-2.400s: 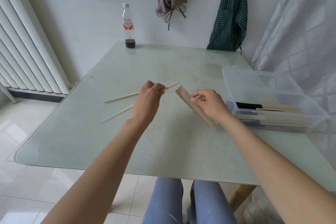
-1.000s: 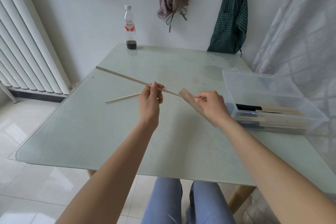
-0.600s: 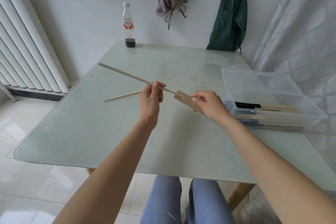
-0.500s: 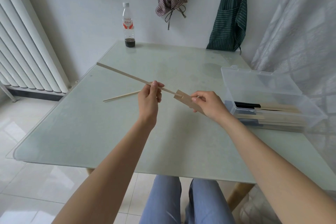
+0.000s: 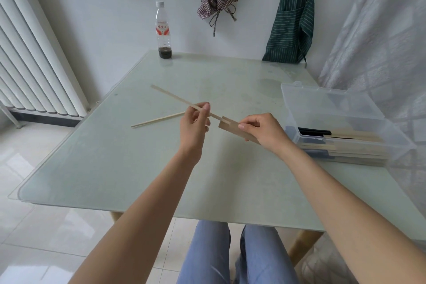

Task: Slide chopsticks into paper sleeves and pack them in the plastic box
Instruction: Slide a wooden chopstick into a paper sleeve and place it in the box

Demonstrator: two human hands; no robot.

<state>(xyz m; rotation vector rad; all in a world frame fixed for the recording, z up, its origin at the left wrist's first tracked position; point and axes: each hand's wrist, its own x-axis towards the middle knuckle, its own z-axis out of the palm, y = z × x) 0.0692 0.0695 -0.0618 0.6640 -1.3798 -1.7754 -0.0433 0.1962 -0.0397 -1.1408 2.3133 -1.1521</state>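
Head view: seated person at glass counter (image 5: 115, 168), both hands above it
Radiator (image 5: 30, 60): far left by wall
Loose chopstick (image 5: 159, 119): flat on counter, left of left hand
Bottle (image 5: 163, 30): far counter edge, upright
Left hand (image 5: 193, 127): pinches held chopstick (image 5: 175, 98) mid-length, far end angled up-left
Chopstick tip: inside mouth of paper sleeve (image 5: 232, 128)
Right hand (image 5: 262, 131): fingers curled, pinching sleeve
Plastic box (image 5: 345, 117): right side, lid open, sleeved chopsticks (image 5: 341, 145) stacked inside
Aprons (image 5: 290, 11): hanging on back wall
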